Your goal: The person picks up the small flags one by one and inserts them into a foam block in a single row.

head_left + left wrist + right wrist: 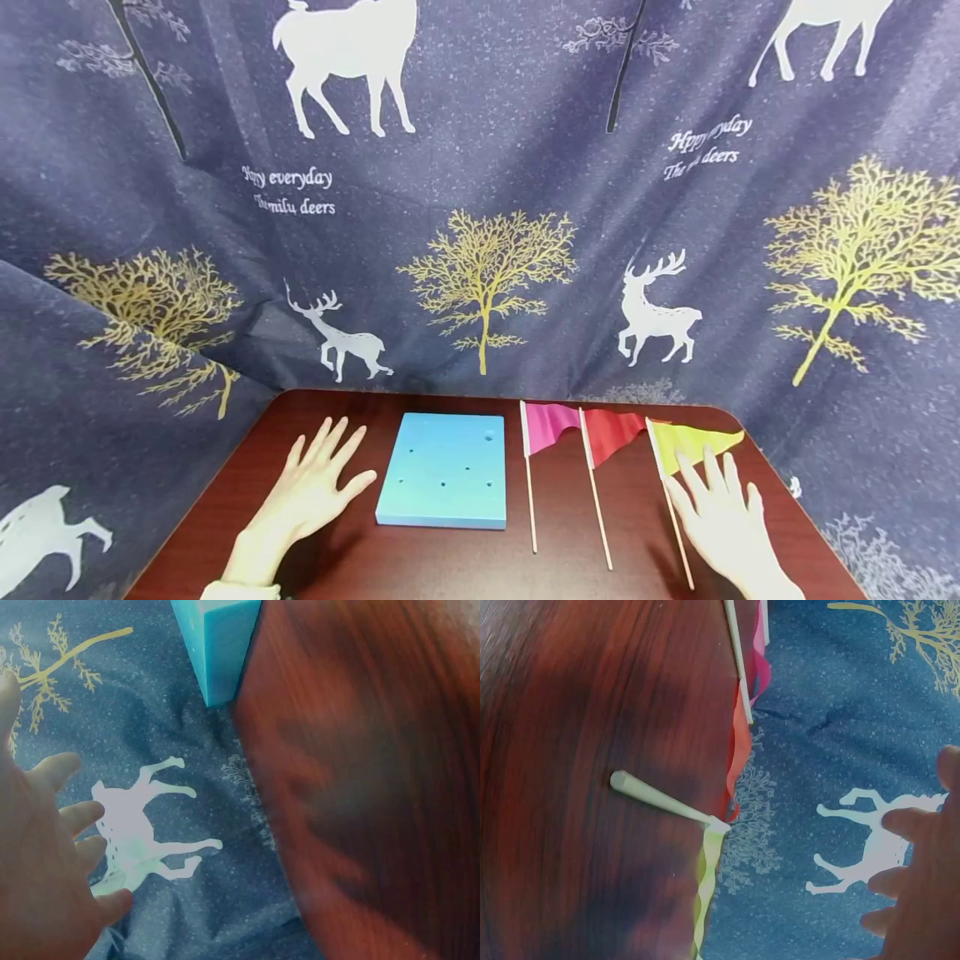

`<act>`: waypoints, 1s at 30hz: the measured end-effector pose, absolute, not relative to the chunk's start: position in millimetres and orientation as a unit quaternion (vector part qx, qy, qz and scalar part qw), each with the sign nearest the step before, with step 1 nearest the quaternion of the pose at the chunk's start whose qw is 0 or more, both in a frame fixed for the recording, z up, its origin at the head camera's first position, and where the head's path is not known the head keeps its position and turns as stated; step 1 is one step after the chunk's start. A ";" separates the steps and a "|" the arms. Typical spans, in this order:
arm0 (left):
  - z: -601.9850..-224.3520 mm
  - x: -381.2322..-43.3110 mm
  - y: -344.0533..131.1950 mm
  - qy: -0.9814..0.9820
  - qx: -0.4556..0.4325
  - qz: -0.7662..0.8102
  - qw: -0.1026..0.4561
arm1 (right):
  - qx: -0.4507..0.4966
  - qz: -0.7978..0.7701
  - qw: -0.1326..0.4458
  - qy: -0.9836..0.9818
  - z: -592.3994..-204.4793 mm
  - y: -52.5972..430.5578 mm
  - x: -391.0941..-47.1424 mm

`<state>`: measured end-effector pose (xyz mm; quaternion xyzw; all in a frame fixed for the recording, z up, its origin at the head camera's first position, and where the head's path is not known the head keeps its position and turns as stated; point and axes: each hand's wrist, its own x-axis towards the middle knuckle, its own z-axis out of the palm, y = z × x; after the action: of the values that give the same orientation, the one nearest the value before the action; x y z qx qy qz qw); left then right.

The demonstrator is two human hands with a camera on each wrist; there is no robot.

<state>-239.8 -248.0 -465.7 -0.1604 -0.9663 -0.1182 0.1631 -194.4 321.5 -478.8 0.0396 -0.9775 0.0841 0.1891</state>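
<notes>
A light blue board (442, 467) with several small holes lies on the table. To its left my left hand (315, 483) hovers with spread fingers, holding nothing. Right of the board lie three pennant flags on thin sticks, side by side: a pink flag (547, 425), a red flag (611, 435) and a yellow flag (686, 446). My right hand (723, 517), fingers extended, is over the lower edge of the yellow flag and right of its stick. In the right wrist view, that hand (922, 877) appears apart from the yellow flag's stick (660, 796).
The dark red wooden table (450, 567) has rounded far corners. Behind it hangs a dark blue cloth (510, 167) printed with deer, trees and lettering, which also runs down both sides of the table.
</notes>
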 end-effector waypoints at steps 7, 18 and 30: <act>-472.5 -238.2 -246.1 -0.961 -0.164 -0.146 0.166 | 0.062 0.071 0.217 -0.971 -478.0 316.6 -194.8; -480.3 -238.8 -239.9 -0.961 -0.179 -0.184 0.108 | 0.077 0.127 0.203 -0.968 -477.0 295.3 -200.1; -492.0 -246.5 -229.8 -0.961 -0.161 -0.226 0.019 | 0.086 0.162 0.210 -0.960 -480.2 268.8 -215.3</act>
<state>-246.5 -229.8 -492.0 -0.1607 -0.9606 -0.2261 0.0188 -215.3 268.8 -480.2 0.0864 -0.9605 0.1617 0.2095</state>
